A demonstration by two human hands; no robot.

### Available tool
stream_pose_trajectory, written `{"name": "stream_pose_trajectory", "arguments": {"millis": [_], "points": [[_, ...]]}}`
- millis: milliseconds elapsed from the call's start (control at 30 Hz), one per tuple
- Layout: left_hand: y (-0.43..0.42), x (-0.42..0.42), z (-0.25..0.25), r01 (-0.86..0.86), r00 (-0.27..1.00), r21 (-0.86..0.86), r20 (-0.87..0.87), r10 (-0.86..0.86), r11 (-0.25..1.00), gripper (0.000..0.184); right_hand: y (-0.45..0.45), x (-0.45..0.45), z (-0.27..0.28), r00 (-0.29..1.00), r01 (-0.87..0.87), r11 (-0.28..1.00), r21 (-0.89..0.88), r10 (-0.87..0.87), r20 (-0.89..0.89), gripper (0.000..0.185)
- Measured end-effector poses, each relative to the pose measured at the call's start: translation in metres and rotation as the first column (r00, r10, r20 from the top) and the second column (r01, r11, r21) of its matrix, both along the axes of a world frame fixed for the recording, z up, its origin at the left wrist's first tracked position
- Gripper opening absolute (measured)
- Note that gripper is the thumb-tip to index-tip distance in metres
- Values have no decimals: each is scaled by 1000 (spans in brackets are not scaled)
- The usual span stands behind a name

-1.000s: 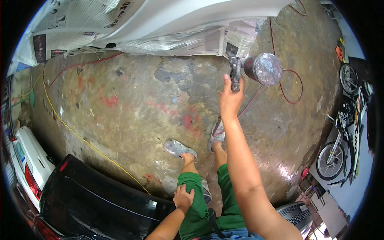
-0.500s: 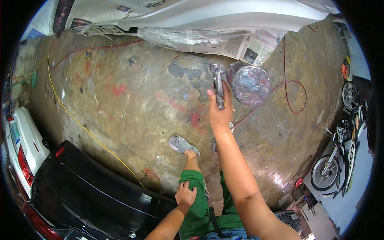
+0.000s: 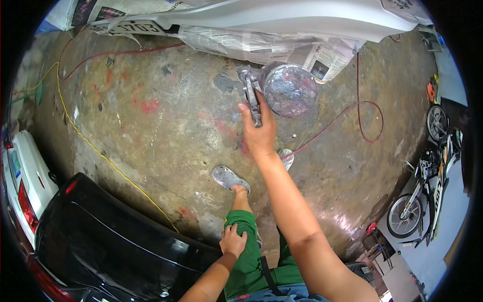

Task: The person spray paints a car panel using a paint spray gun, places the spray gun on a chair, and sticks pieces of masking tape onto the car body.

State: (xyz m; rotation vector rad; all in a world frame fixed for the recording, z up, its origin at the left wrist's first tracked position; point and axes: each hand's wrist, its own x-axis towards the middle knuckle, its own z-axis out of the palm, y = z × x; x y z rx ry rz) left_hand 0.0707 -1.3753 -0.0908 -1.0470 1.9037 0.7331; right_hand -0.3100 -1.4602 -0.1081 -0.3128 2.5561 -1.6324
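Observation:
My right hand (image 3: pixel 260 130) is wrapped round the handle of a spray gun (image 3: pixel 251 98) with a round, paint-stained cup (image 3: pixel 291 90) at its right side. The gun is held out over the floor, just below the newspaper masking (image 3: pixel 251 46) on a white car bumper (image 3: pixel 282 16). My left hand (image 3: pixel 233 241) rests on my green shorts (image 3: pixel 243 261) at the knee, its fingers bent and slightly apart, with nothing in it. A red hose (image 3: pixel 327 132) runs from near my right foot across the floor.
A black car (image 3: pixel 115 246) stands close at the lower left, with a white car (image 3: pixel 27 183) beyond it. A yellow cord (image 3: pixel 105 157) crosses the floor on the left. Motorcycles (image 3: pixel 425 201) stand along the right side. My grey clogs (image 3: pixel 229 179) are on the stained floor.
My right hand has moved left with the spray gun, along the masked bumper. More of the bumper and a number plate have come into view. My left hand stays on my knee.

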Motion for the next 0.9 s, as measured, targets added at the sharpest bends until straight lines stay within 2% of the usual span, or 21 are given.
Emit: {"name": "stream_pose_trajectory", "arguments": {"millis": [67,167,267,367,500,533,600,700,833,867,900], "points": [[-1,0,-1,15,1000,-7,-11,-15,1000,56,-1,-3,2,999,-3,1000,17,4,-33,49],[-5,-3,-1,33,999,-8,-19,-33,999,56,3,-6,4,999,-7,1000,-10,8,45,50],[-8,-3,-2,59,998,-11,-30,-59,998,56,18,-13,8,999,38,999,12,-38,-32,46],[-11,-7,0,82,996,-9,-21,-82,997,56,42,-16,11,976,178,982,69,-167,-136,43],[-13,-6,0,100,995,-18,-12,-100,995,57,74,-15,15,900,396,917,45,-378,-217,40],[-14,-5,-1,107,994,-12,-9,-107,994,57,79,-10,25,910,409,912,-37,-410,-62,40],[-16,-6,-2,116,993,-5,-6,-116,993,58,84,-2,28,884,467,882,-56,-468,-1,38],[-18,-6,-2,110,994,9,-13,-110,994,60,83,10,42,919,394,919,-6,-394,4,39],[-24,-7,0,90,996,34,9,-90,995,63,70,10,69,981,117,992,41,-109,-162,43],[-26,-7,3,73,997,46,15,-74,996,64,68,10,84,997,77,993,85,-75,-22,49],[-29,-9,5,56,998,57,20,-58,997,65,70,7,88,998,49,997,59,-51,30,49]]}}
